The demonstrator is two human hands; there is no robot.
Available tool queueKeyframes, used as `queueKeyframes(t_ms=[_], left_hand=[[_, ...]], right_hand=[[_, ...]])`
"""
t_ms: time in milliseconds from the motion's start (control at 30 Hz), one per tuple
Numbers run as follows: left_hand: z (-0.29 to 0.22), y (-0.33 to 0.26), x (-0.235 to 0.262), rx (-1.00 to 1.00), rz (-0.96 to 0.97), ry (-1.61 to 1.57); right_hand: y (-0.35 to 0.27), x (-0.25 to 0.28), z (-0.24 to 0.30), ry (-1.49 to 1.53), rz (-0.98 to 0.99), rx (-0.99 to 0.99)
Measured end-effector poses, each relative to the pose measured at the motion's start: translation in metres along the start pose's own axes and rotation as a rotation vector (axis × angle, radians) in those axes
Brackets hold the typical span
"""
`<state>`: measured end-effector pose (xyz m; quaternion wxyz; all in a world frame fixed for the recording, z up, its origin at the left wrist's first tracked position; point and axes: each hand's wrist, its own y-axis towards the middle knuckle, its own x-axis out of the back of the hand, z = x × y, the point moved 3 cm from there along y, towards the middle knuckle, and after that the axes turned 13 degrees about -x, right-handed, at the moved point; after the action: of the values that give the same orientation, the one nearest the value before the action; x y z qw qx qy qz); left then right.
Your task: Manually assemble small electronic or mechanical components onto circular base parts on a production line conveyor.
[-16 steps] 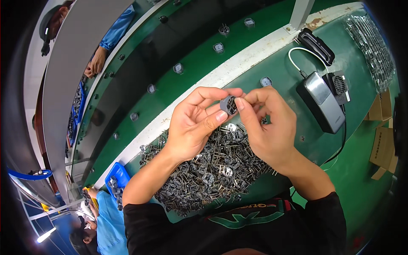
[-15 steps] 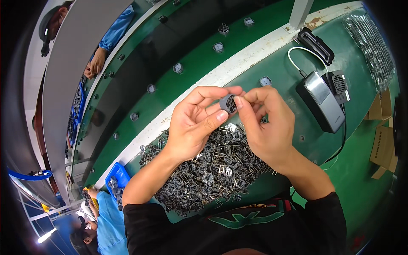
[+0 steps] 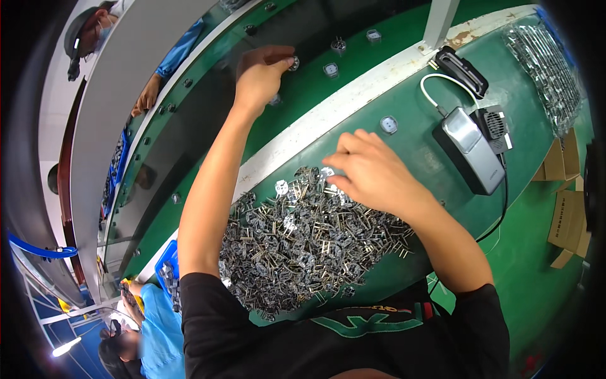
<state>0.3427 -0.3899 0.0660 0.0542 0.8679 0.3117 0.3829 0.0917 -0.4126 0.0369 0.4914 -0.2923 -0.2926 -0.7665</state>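
Placement step in hand, by look of it — left hand (image 3: 262, 74) stretched out over dark belt (image 3: 208, 120), fingertips pinching small round metal part (image 3: 294, 62). Right hand (image 3: 372, 172) loosely curled over heap of metal parts (image 3: 303, 243), fingertips touching top pieces. Next move calls for single clean pick from tangle.

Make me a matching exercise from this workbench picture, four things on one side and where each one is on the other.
Things:
1. left hand
2. right hand
3. pile of small metal parts
4. silver box with a cable

Places:
A. on the green bench, right of the pile
B. stretched out over the dark belt
C. on the green bench, near the person
D. at the pile's far edge

Pairs: 1-B, 2-D, 3-C, 4-A
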Motion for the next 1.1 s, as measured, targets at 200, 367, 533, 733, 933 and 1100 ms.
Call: queueKeyframes(t_ms=[200,367,533,733,933,1100], left_hand=[[0.064,0.039,-0.025,-0.010,-0.027,0.275],[0.067,0.050,-0.023,-0.016,-0.010,0.165],[0.027,0.082,-0.027,-0.005,-0.169,0.155],[-0.057,0.113,-0.139,-0.533,0.314,0.485],[-0.067,0.130,-0.155,-0.356,0.525,0.410],[-0.086,0.081,-0.117,-0.203,0.415,-0.142]], right_hand=[[0.005,-0.001,-0.001,0.043,0.133,-0.078],[0.003,0.006,-0.008,0.208,0.094,-0.059],[-0.003,0.011,-0.001,0.044,-0.064,0.074],[-0.002,0.011,-0.002,0.025,-0.100,0.085],[-0.001,0.029,-0.006,0.163,-0.270,0.069],[0.002,0.050,-0.009,0.221,-0.490,0.009]])
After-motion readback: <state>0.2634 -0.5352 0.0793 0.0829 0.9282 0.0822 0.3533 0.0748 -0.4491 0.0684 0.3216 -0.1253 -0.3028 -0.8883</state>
